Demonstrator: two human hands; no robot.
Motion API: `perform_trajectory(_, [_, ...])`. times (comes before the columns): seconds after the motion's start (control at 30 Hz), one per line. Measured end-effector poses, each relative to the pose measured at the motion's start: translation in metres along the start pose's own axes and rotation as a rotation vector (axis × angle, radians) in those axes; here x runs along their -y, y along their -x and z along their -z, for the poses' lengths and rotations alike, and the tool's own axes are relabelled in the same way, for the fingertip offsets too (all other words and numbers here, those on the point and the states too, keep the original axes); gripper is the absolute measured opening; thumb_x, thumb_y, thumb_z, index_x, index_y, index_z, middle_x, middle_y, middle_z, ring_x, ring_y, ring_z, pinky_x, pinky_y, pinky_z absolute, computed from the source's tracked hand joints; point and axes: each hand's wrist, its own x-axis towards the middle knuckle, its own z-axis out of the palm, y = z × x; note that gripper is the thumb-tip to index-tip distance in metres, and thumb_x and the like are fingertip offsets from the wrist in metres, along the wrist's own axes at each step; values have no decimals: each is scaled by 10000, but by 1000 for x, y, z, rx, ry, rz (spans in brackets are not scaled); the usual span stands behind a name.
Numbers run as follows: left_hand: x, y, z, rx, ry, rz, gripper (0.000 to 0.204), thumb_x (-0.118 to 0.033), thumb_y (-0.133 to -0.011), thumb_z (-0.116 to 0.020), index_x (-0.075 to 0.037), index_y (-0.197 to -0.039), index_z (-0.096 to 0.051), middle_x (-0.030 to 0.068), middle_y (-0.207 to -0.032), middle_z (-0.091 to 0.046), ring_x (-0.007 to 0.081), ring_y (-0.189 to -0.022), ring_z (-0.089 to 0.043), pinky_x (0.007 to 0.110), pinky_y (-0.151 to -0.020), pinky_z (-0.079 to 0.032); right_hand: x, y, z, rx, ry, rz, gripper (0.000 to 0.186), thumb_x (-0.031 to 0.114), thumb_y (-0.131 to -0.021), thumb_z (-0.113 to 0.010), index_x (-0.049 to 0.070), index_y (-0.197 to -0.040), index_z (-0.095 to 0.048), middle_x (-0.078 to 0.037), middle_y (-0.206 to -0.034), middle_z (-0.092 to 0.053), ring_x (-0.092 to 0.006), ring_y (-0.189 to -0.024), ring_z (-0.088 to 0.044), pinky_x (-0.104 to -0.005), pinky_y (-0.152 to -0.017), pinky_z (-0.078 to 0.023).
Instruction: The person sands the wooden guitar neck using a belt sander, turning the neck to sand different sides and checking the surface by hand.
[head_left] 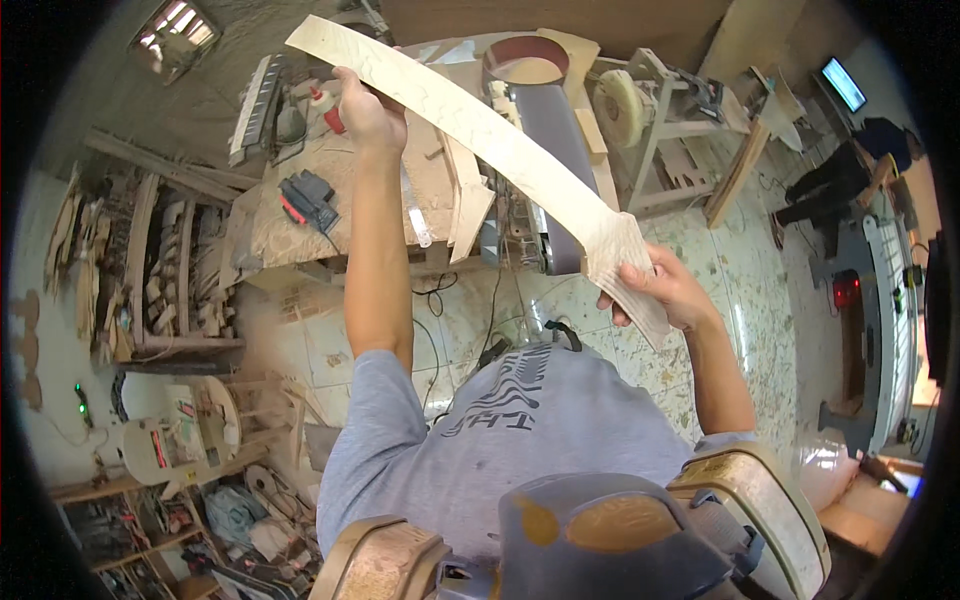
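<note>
A long, pale, gently curved wooden piece [475, 130] slants across the front of me, raised above the bench. Its far-left end is plain; its near-right end bends into a wider, angled block. My left hand [375, 115] grips it near the far end, with some fingers hidden behind the wood. At the angled end, my right hand [665, 290] holds it, thumb on top and fingers around the edge. Just beyond and below the piece stands a belt sander [550, 120], its grey belt partly covered by the wood.
A dusty workbench [275, 230] carries a black-and-red power tool [308, 200], a red bottle [326, 110], a metal ruler [413, 210] and wood offcuts [468, 205]. Left, a rack [150, 270] holds scrap wood. A wooden stand [650, 130] is beyond right; another person [840, 180] stands far right.
</note>
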Motion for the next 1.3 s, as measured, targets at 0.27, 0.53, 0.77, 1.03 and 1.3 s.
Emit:
perform_trajectory(0.27, [29, -3, -27, -74, 62, 111, 559, -446, -1085, -198, 10, -1322, -419, 194, -1145, -602, 350, -955, -636, 481, -880, -544, -1, 10, 6, -28, 14, 46, 480, 356, -937, -677, -25, -1210, -574, -152, -949, -701, -174, -684, -691, -301, -594, -591])
perform_trajectory(0.53, [61, -17, -49, -164, 24, 134, 572, -428, -1089, -204, 55, -1229, -478, 178, -1062, -624, 289, -898, -618, 414, -830, -533, 14, 23, 32, 89, -1, 143, 507, 371, -938, -645, -49, -1215, -582, -122, -929, -657, -178, -720, -679, -322, -635, -600])
perform_trajectory(0.77, [84, -15, -71, -261, 81, 205, 610, -466, -1081, -206, 41, -1060, -544, 155, -900, -629, 232, -749, -610, 316, -697, -547, 37, 43, 48, 66, -33, 215, 723, 541, -927, -534, -75, -1304, -546, -153, -932, -669, -168, -706, -673, -312, -553, -586])
perform_trajectory(1.03, [99, -17, -96, -184, 240, 309, 589, -459, -1081, -221, 22, -1039, -559, 107, -815, -637, 186, -625, -596, 289, -574, -549, 81, 63, 32, 133, -96, 269, 770, 513, -950, -446, -83, -1438, -429, -203, -1077, -664, -172, -725, -674, -281, -585, -559])
perform_trajectory(1.3, [98, -22, -127, -226, 260, 384, 584, -436, -1081, -208, -4, -960, -582, 107, -805, -626, 189, -666, -588, 329, -601, -541, 110, 67, 12, 166, -9, 492, 799, 496, -947, -450, -101, -1472, -363, -212, -1068, -646, -187, -769, -671, -302, -681, -558])
